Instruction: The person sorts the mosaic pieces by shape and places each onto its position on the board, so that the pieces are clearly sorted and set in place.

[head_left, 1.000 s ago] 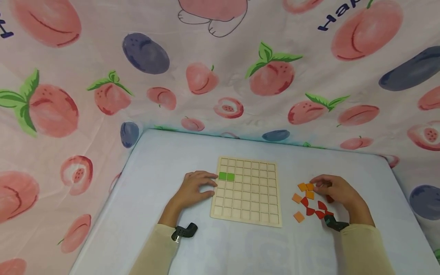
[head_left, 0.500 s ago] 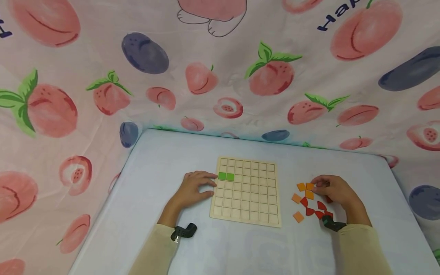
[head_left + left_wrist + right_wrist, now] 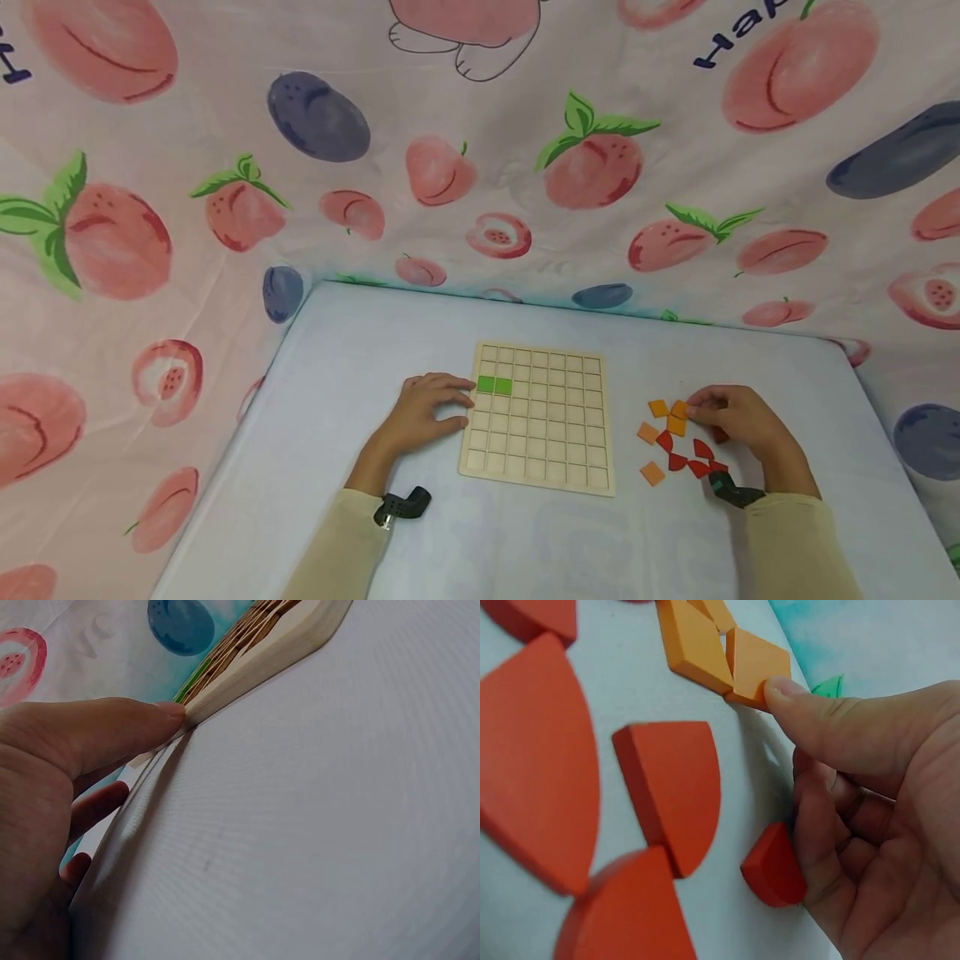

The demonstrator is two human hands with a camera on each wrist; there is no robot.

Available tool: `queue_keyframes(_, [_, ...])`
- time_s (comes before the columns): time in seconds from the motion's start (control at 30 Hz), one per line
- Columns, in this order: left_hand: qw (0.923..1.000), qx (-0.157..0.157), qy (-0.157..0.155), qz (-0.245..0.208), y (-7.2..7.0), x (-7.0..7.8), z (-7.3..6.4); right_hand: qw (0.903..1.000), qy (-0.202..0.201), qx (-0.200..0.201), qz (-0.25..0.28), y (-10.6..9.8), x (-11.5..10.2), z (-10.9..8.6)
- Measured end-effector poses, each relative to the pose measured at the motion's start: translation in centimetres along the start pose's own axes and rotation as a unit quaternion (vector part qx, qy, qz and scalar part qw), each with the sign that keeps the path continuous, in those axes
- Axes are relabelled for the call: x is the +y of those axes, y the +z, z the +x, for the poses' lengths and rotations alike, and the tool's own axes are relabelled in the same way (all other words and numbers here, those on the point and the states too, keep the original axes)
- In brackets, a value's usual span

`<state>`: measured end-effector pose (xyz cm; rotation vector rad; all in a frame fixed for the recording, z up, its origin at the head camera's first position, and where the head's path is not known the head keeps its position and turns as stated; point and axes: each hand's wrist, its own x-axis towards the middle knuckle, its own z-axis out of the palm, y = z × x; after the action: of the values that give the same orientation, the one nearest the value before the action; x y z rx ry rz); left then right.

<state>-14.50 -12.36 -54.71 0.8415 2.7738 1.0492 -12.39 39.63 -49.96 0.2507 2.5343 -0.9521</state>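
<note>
A pale wooden grid board [image 3: 557, 412] lies mid-table. Two green square tiles [image 3: 503, 386] fill neighbouring cells near its upper left. My left hand [image 3: 423, 412] rests along the board's left edge with fingers spread; in the left wrist view the thumb [image 3: 142, 724] touches the wooden rim. To the right of the board, my right hand [image 3: 738, 414] pinches the edge of an orange square tile [image 3: 756, 664] between thumb and fingers. That tile sits against another orange tile [image 3: 694, 645]. Under the curled fingers, a small red piece [image 3: 774, 870] is partly covered.
Several red quarter-circle pieces [image 3: 675, 787] lie loose below the right hand. Light orange tiles [image 3: 652, 473] are scattered between them and the board. A white cloth [image 3: 360, 350] covers the table, and a fruit-print curtain [image 3: 525, 108] rises behind and at the sides.
The orange tile at my right fingertips has turned slightly and shifted a little to the right, along with the hand. My left hand and the board stay put.
</note>
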Motion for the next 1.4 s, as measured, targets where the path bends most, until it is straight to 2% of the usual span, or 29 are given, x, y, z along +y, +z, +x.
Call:
queue_keyframes(0.57, [1.0000, 0.004, -0.008, 0.002, 0.0, -0.1, -0.1, 0.9979, -0.047, 0.042, 0.017, 1.0, -1.3, -1.0])
queue_keyframes(0.77, [1.0000, 0.003, -0.007, -0.004, 0.1, -0.1, 0.0, 0.9968, -0.049, 0.061, 0.014, 2.1, -2.8, -0.8])
queue_keyframes(0.87, [0.9999, 0.007, -0.002, -0.007, 0.1, -0.1, -0.1, 0.9953, -0.066, 0.068, 0.017, 3.0, -4.0, -0.5])
queue_keyframes(1.03, [0.9999, 0.010, 0.001, -0.007, 0.0, 0.0, -0.1, 0.9917, -0.102, 0.057, 0.053, 4.7, -6.3, -0.1])
queue_keyframes(1.2, [0.9999, 0.012, 0.004, -0.002, 0.0, 0.1, -0.1, 0.9893, -0.115, 0.036, 0.083, 6.4, -8.4, 0.3])
queue_keyframes(1.4, [0.9999, 0.011, 0.000, 0.000, 0.0, 0.2, -0.1, 0.9779, -0.136, 0.018, 0.158, 8.5, -9.8, 1.4])
